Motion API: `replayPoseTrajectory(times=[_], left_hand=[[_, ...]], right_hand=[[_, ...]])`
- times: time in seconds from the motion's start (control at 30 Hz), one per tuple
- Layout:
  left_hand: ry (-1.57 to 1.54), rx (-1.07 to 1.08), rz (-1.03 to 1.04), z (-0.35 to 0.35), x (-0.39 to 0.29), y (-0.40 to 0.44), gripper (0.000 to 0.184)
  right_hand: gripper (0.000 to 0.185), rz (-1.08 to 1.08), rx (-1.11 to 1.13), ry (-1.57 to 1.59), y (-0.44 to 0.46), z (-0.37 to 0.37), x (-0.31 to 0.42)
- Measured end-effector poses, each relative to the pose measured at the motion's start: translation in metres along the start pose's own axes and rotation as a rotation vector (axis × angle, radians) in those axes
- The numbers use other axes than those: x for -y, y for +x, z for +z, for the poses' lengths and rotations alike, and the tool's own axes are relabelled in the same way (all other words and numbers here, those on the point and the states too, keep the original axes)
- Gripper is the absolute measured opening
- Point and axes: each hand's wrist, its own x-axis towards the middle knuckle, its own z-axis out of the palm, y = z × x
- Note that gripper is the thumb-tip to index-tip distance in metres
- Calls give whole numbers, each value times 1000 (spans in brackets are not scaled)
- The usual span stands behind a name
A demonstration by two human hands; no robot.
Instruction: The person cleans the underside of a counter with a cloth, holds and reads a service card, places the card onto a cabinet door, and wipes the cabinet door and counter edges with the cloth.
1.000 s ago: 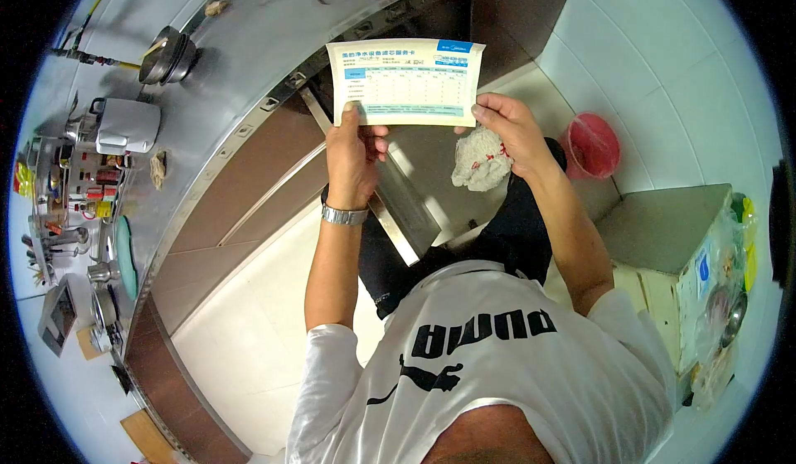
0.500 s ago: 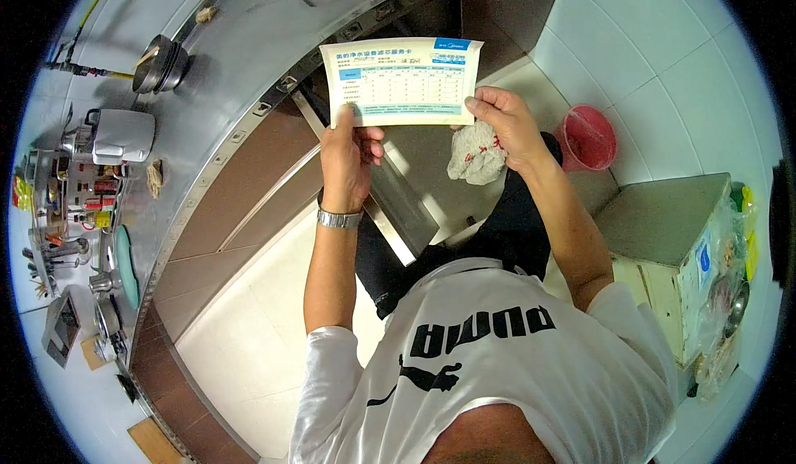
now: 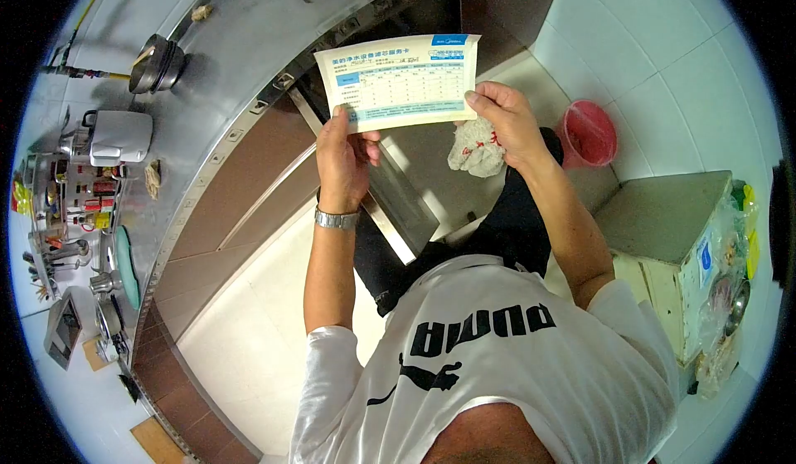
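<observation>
A printed service card [image 3: 406, 91] with a blue header, Chinese text and a table is stretched between my two hands. My left hand [image 3: 342, 161] pinches its lower left corner, thumb on the printed face; a metal watch [image 3: 337, 218] circles that wrist. On the card's lower right edge, my right hand [image 3: 507, 122] grips with the thumb in front. A bunched off-white cloth [image 3: 476, 150] with red marks hangs just below the card against my right hand; whether the fingers hold it is hidden.
An open cabinet door [image 3: 402, 211] stands by my legs. On the left, the steel counter [image 3: 195, 107] carries pans [image 3: 157, 64], a white appliance [image 3: 121, 137] and several bottles. To the right are a red bucket [image 3: 589, 135] and a low cabinet [image 3: 663, 223] beside the tiled wall.
The card has shifted slightly up and left, its left side tilting down a little. Both hands moved with it and keep their hold. The cloth has risen slightly.
</observation>
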Motion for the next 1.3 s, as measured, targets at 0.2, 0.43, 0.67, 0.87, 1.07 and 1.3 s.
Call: replayPoseTrajectory(times=[0.2,0.43,0.67,0.87,1.07,1.3], left_hand=[[16,-5,-21,-4,1,1,27],[46,-12,-57,-6,2,6,25],[276,-204,-26,-7,3,8,34],[60,209,-58,11,-6,-16,54],[38,163,-75,25,-18,-17,19],[46,248,-105,-9,-9,-4,13]], right_hand=[[25,-81,68,-3,-2,3,0],[23,-74,102,-15,-1,9,1],[18,-243,-146,-177,2,9,-1],[17,-784,-297,-783,-4,13,-6],[36,-1004,-231,-936,-6,13,-4],[42,-339,48,-290,-12,2,-3]])
